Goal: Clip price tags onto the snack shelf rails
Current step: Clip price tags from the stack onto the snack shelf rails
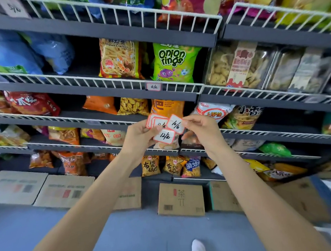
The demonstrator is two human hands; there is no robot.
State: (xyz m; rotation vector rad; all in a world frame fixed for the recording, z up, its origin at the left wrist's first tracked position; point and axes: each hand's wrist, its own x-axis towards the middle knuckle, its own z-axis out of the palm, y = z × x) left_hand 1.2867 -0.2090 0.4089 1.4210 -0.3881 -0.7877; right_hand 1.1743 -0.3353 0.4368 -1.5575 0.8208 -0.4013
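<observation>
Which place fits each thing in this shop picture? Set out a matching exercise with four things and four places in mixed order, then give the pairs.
Things:
1. onion rings bag
2. tag marked 10
3. stack of tags
4. tag already on the rail

Places:
A. held in the left hand
B. clipped just below the green bag
C. pinched by the right hand
D. beside the prawn crackers

Pairs: 1-D, 2-C, 3-A, 4-B
</observation>
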